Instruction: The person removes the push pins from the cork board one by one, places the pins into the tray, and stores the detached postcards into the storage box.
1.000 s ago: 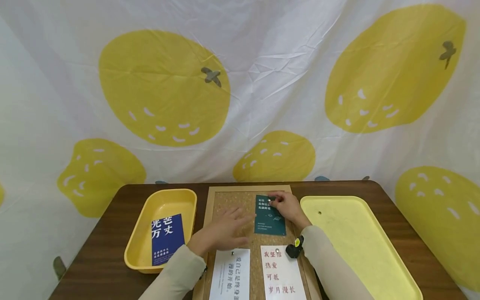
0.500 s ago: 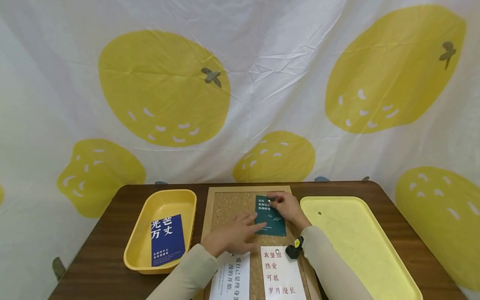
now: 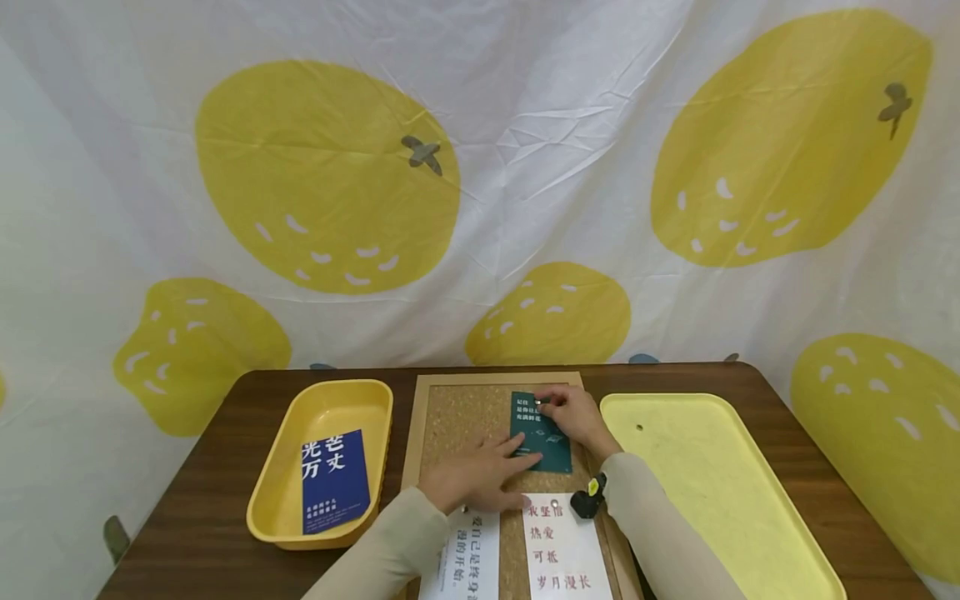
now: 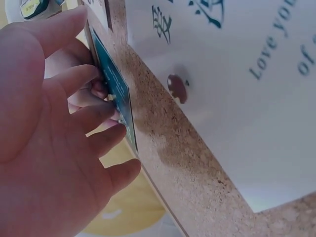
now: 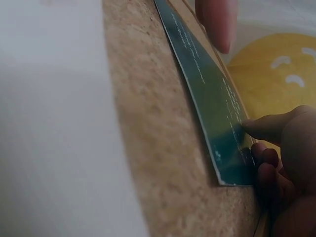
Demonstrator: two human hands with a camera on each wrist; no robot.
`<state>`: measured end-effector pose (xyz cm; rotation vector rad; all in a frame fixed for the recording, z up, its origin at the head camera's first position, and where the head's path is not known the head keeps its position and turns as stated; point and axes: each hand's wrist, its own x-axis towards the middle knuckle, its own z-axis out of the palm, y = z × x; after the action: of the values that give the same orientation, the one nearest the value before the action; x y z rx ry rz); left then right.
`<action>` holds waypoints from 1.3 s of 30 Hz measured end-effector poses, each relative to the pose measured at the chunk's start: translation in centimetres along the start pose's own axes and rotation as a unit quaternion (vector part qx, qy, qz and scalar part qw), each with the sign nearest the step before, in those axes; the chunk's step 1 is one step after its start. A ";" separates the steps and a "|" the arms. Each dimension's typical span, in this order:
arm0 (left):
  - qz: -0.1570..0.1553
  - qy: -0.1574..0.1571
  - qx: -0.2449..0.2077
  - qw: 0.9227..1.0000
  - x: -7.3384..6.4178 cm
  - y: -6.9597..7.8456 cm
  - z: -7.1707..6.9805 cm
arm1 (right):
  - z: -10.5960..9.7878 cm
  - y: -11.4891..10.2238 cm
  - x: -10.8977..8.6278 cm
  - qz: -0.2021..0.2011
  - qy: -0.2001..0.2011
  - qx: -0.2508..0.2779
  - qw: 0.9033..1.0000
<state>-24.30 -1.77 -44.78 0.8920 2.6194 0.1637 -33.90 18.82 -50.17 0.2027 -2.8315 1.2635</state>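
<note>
A dark green card [image 3: 557,452] with white print lies on the upper part of a cork board [image 3: 457,412]. My right hand [image 3: 577,417] is at the card's top edge, thumb and finger pinching a small shiny thumbtack [image 3: 537,402]. Its fingers also show beside the card in the right wrist view. My left hand [image 3: 478,475] spreads its fingers, with two fingertips over the card's lower left part. Below, a white card with dark print [image 3: 472,558] lies partly under my left forearm, with a thumbtack [image 4: 177,89] in it. A white card with red print [image 3: 566,550] bears another thumbtack [image 3: 555,503].
On the left stands a yellow basin [image 3: 270,492] with a blue card [image 3: 333,483] leaning in it. A pale yellow tray [image 3: 720,483] lies on the right, with a small dark dot [image 3: 639,427] near its upper left. A lemon-print cloth [image 3: 480,167] hangs behind the wooden table [image 3: 225,442].
My left hand has moved right, from the bare cork to the green card's lower left part. My right hand has stayed at the card's top.
</note>
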 end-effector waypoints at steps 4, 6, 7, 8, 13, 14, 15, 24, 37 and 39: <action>-0.004 -0.003 0.010 1.000 0.1 0.0 0.1 | 0.1 0.0 0.1 -0.001 0.003 0.000 1.000; -0.003 -0.005 0.015 1.000 0.2 0.0 0.2 | 0.1 0.0 0.1 -0.001 0.004 -0.002 1.000; -0.002 -0.006 0.017 1.000 0.2 0.1 0.3 | 0.1 0.0 0.1 -0.001 0.004 -0.004 1.000; -0.001 -0.007 0.019 1.000 0.3 0.0 0.3 | 0.1 0.0 0.1 0.000 0.005 -0.005 1.000; -0.003 -0.015 0.027 1.000 0.5 0.1 0.6 | 0.2 0.0 0.1 0.001 0.011 -0.012 1.000; -0.004 -0.016 0.029 0.999 0.5 0.1 0.6 | 0.2 0.0 0.1 0.002 0.014 -0.013 1.000; -0.006 -0.018 0.031 0.999 0.5 0.1 0.6 | 0.2 0.0 0.1 0.000 0.016 -0.014 1.000; -0.009 -0.022 0.036 0.999 0.6 0.2 0.8 | 0.7 0.3 0.3 0.008 0.042 -0.016 0.999; -0.005 -0.028 0.021 0.999 0.5 0.3 0.6 | 0.7 -0.2 0.2 0.012 0.058 -0.027 0.998; -0.006 -0.030 0.019 0.999 0.4 0.3 0.6 | 0.8 -0.2 0.2 0.011 0.058 -0.024 0.998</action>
<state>-24.21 -1.27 -45.36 0.8812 2.5798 0.0837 -34.06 18.11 -50.52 0.0929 -2.7697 1.1695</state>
